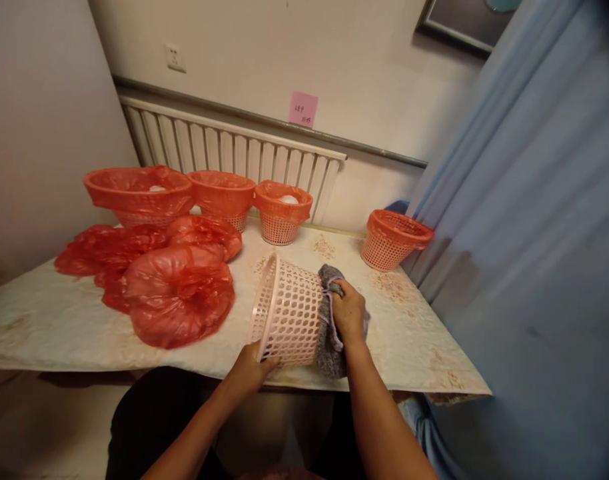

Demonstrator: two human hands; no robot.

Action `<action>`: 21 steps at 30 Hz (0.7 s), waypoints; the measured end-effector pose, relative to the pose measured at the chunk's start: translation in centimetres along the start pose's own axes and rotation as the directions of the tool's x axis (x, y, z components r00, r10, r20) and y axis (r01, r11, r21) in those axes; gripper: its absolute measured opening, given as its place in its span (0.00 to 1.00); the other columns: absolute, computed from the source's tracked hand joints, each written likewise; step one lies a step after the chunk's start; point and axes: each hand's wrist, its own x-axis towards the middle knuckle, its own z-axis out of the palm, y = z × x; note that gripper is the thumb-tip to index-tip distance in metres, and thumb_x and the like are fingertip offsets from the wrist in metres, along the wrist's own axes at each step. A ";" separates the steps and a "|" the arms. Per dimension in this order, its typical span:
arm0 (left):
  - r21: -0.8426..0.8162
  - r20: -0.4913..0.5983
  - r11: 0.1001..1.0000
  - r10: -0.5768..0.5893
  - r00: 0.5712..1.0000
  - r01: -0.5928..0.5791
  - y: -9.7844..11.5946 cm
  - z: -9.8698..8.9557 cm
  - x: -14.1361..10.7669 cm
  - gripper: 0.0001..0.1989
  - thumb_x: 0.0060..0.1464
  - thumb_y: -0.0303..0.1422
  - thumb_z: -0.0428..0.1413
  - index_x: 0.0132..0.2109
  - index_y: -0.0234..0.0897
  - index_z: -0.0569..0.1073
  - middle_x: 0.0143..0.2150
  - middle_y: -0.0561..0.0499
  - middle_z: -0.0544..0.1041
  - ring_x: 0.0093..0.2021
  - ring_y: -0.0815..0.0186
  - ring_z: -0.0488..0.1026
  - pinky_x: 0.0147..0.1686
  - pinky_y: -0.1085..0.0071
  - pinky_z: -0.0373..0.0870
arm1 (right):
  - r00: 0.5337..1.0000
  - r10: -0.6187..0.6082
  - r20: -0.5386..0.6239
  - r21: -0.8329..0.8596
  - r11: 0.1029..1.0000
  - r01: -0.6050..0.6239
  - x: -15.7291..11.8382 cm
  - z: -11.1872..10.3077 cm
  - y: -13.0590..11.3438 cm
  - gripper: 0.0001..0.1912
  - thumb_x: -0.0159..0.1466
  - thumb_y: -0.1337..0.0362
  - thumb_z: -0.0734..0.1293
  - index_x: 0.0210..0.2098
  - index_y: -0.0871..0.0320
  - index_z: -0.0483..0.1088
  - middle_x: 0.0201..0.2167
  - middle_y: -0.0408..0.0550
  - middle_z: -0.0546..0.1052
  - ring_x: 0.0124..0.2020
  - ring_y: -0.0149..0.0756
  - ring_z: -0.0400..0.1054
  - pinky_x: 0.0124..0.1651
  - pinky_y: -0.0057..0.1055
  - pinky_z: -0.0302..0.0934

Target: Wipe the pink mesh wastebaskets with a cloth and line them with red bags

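Note:
A pale pink perforated plastic wastebasket [295, 310] lies tipped on its side above the table's front edge, its mouth facing left. My left hand [249, 368] grips its rim at the lower near side, thumb on the outer wall. At the basket's bottom end, my right hand [349, 312] is closed on a grey cloth [330, 360] with a lilac edge, which presses against the base. Part of the cloth is hidden behind my fingers. To the left, a knotted-looking red plastic bag [177, 297] lies puffed up on the table.
More red bags [119, 247] lie behind it. Along the radiator [224, 143] stand a large lined basket [139, 190], a middle one [222, 190] and a small one [283, 213]. Another lined basket [394, 239] stands by the blue curtain [524, 253]. A flowered cloth covers the table [419, 340].

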 end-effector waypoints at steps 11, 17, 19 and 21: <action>-0.004 0.076 1.000 0.003 0.997 -0.003 1.4 -0.4 -0.1 0.13 0.43 0.31 0.52 0.36 0.31 0.76 0.32 0.48 0.80 0.34 0.59 0.74 0.38 0.67 0.71 | 0.908 -0.418 -0.014 0.235 0.882 0.409 -5.0 4.0 -9.1 0.23 0.53 0.77 0.57 0.45 0.61 0.72 0.52 0.55 0.72 0.57 0.40 0.62 0.61 0.38 0.54; 0.036 0.120 0.997 0.057 0.991 -0.062 -0.8 -0.8 -0.1 0.16 0.43 0.28 0.50 0.40 0.32 0.76 0.35 0.50 0.80 0.38 0.59 0.74 0.44 0.67 0.69 | 0.886 -0.463 -0.015 0.202 0.867 0.456 -4.1 4.5 -7.4 0.22 0.54 0.77 0.57 0.45 0.59 0.72 0.51 0.53 0.72 0.56 0.39 0.63 0.61 0.38 0.56; 0.048 0.085 0.998 0.031 0.996 -0.036 -2.1 -0.8 0.0 0.16 0.42 0.29 0.51 0.40 0.32 0.76 0.37 0.49 0.80 0.40 0.58 0.74 0.46 0.66 0.69 | 0.885 -0.466 -0.016 0.209 0.864 0.459 -3.1 4.9 -7.2 0.22 0.54 0.77 0.58 0.44 0.59 0.72 0.50 0.53 0.73 0.55 0.38 0.64 0.60 0.37 0.57; 0.066 0.039 0.998 -0.017 0.999 0.014 -2.9 -0.6 0.3 0.15 0.42 0.31 0.52 0.38 0.32 0.76 0.36 0.48 0.80 0.40 0.57 0.75 0.45 0.65 0.69 | 0.885 -0.464 -0.021 0.210 0.864 0.458 -2.0 5.4 -7.1 0.22 0.53 0.77 0.58 0.44 0.60 0.73 0.49 0.54 0.74 0.54 0.38 0.65 0.60 0.37 0.57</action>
